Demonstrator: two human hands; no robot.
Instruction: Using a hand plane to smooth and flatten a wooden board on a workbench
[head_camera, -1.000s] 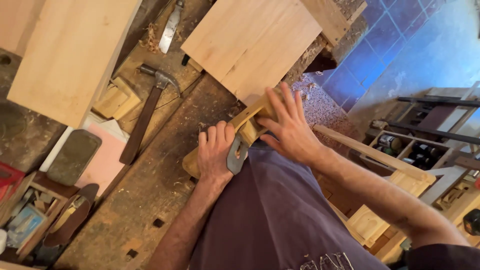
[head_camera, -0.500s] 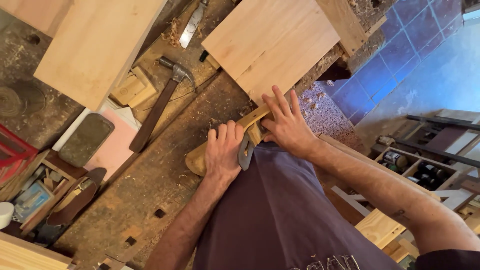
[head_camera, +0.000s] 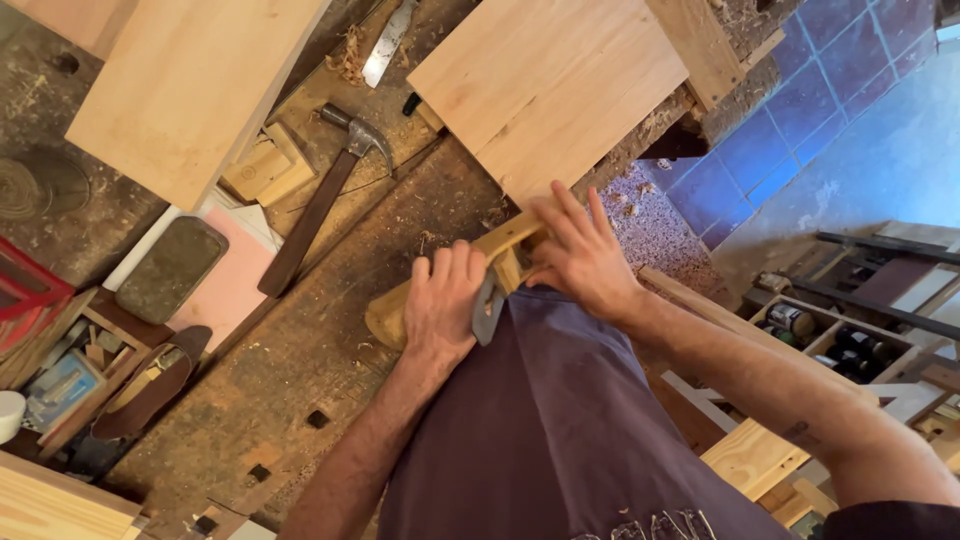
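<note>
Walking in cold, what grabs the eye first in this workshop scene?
Both hands meet at the bench edge in the middle: the left hand and right hand grip a wooden hand plane with a metal blade. Just above them a pale wooden board sticks out over the edge of the dark, scarred workbench. Left of the board lies a claw hammer, with wood shavings scattered nearby.

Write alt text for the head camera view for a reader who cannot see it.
Seen from above, a person's left hand and right hand grip a wooden hand plane at the edge of a worn workbench. A pale board stands just beyond the hands, and a hammer lies to the left.
</note>
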